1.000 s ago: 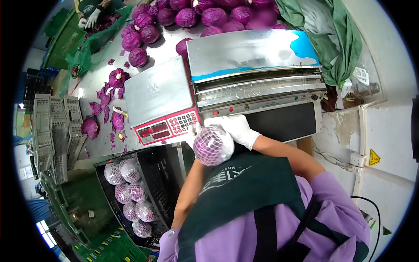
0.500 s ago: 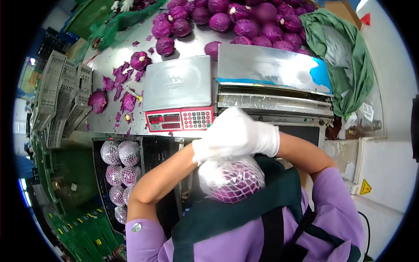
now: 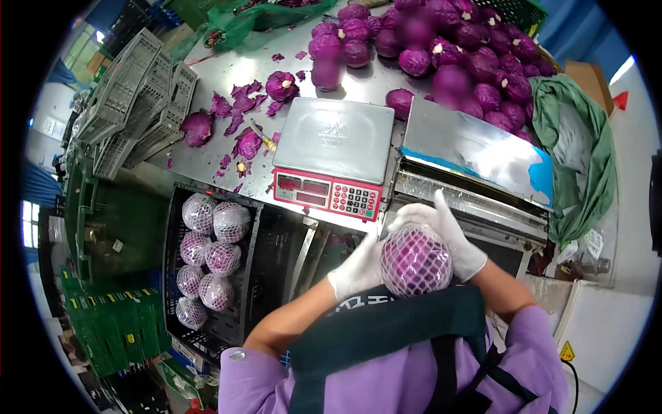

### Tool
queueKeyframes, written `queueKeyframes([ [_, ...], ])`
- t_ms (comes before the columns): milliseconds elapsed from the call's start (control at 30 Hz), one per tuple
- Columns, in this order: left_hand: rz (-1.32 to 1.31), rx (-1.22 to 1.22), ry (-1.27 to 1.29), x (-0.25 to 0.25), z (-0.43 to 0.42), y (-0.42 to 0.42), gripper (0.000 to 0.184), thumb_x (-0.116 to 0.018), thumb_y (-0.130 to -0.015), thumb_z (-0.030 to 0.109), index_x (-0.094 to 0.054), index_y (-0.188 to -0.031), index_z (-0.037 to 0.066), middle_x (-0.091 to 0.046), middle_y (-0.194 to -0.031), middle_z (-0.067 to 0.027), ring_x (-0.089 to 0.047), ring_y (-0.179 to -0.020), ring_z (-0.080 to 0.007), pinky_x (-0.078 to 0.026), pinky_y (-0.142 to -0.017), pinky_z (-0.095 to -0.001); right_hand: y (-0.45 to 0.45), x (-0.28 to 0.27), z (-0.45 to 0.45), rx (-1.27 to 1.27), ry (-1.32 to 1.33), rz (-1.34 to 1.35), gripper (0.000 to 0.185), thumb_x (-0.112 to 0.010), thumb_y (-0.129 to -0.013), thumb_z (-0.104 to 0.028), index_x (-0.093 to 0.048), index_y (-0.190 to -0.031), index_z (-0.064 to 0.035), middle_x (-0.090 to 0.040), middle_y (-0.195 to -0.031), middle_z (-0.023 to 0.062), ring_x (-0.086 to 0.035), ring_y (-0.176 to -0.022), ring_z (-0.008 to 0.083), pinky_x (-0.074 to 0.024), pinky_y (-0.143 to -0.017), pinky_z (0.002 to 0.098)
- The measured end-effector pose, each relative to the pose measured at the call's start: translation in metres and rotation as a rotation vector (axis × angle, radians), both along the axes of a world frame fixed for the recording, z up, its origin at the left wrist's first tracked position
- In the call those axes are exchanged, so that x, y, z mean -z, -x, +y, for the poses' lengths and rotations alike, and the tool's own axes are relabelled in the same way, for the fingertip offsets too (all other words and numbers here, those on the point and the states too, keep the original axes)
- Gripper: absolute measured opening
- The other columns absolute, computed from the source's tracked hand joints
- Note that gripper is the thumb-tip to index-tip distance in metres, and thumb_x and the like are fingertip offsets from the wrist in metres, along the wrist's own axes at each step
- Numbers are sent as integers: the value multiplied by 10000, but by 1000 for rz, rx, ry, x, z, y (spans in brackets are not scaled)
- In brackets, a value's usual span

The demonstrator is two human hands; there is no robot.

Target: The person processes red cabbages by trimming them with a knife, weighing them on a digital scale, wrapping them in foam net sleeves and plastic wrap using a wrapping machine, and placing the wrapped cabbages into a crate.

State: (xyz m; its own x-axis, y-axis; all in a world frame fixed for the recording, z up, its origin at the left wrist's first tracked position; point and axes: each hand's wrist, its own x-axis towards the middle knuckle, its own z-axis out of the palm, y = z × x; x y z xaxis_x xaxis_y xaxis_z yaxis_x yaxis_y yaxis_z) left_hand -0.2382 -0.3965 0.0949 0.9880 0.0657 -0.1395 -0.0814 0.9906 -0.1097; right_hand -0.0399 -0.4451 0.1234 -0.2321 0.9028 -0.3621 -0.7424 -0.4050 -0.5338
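Observation:
A round red cabbage (image 3: 416, 261) in clear film and a white foam net is held close against the dark apron. My left hand (image 3: 360, 268), in a white glove, presses on its left side, with the fingertips partly hidden. Behind its top and right side curves my right hand (image 3: 447, 231), also gloved, with the thumb pointing up. Just beyond the hands are a scale (image 3: 334, 141) with a red keypad panel and a film-wrapping machine (image 3: 476, 152) with a metal cover.
To the left, a black crate (image 3: 249, 269) holds several netted cabbages (image 3: 222, 257). Many bare red cabbages (image 3: 483, 65) are piled at the back of the metal table (image 3: 231, 69). Loose leaves and a knife (image 3: 265, 138) lie left of the scale. Grey crates (image 3: 131, 103) stand farther left.
My hands were together above the cabbage, over its gathered film; now they are apart, cupping its sides. The netted surface now faces up. The camera view has shifted.

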Motion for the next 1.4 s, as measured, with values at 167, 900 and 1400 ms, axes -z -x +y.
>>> queueKeyframes([
  [167, 410, -406, -300, -21, 39, -4, 531, -527, -991, 398, -433, -1405, 79, -562, -1320, -103, -561, -1198, -229, -456, -1050, -402, 5, 16, 20, 529, -162, -44, 512, -337, -1055, -429, -536, -1197, 20, -619, -1171, 173, -567, -1180, 291, -399, -1084, 423],
  [900, 1273, -466, -1828, -74, 284, 74, 1177, -738, -758, 611, -102, -1548, 14, -213, -1559, -260, -203, -1463, -332, -216, -1170, -423, -6, 11, -2, 712, -123, -603, 355, -389, -1060, -211, -614, -1124, 56, -670, -944, 116, -635, -828, 179, -494, -806, 306],
  [1400, 1257, -258, -2545, 6, 240, 32, 941, -832, -573, 455, -458, -1391, 180, -447, -1368, -218, -381, -1273, -475, -377, -1075, -512, -4, 22, -1, 676, -123, -619, 350, -405, -1060, -218, -620, -1089, 57, -669, -900, 119, -617, -799, 181, -494, -799, 302],
])
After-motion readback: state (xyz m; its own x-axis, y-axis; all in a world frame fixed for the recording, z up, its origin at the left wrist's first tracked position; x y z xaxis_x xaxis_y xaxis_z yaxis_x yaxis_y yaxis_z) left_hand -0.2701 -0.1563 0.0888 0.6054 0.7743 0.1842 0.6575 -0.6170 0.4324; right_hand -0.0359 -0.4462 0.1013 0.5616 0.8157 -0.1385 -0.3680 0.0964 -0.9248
